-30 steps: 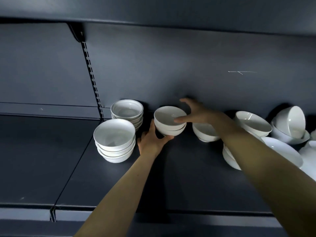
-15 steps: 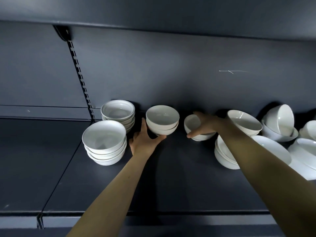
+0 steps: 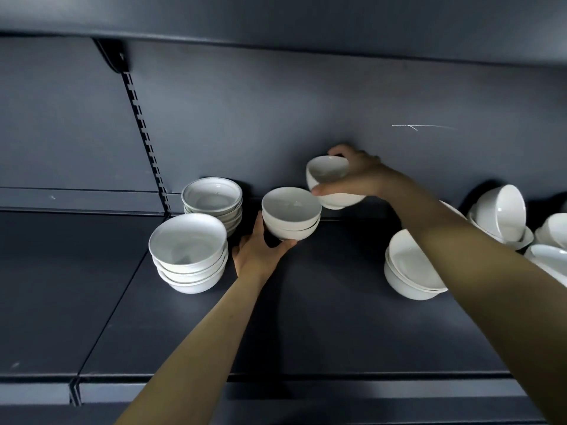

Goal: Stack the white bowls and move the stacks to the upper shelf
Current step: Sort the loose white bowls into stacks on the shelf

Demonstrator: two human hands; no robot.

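**A:** What's different from half a second ago?

**B:** The right hand (image 3: 359, 176) was lying on a bowl standing on the shelf (image 3: 337, 317). Now it grips that bowl (image 3: 329, 179), thumb on the near side and fingers curled over the far rim. The bowl is clear of the shelf and tilted, just right of centre in the frame.

**A:** And the left hand?

**B:** The left hand (image 3: 260, 253) hasn't shifted. It cups the stack (image 3: 290, 217) of two at centre frame, thumb round the front of the base, fingers up its left side.

**A:** How near is the bowl to the stack?

**B:** Just above and to its right, with the rims almost meeting. I can't tell whether they touch.

**A:** So what does that mean for the job?

**B:** I'd say the bowl is about to go in as the third, with the left hand steadying. Stacking is only partly done. The front pile (image 3: 188, 253) and back pile (image 3: 211, 200) sit left of centre, while the right pile (image 3: 411, 268) and loose bowls (image 3: 500, 213) wait at the right edge. Only the underside of the upper shelf (image 3: 276, 19) shows, along the top of the frame, so moving looks not yet begun.
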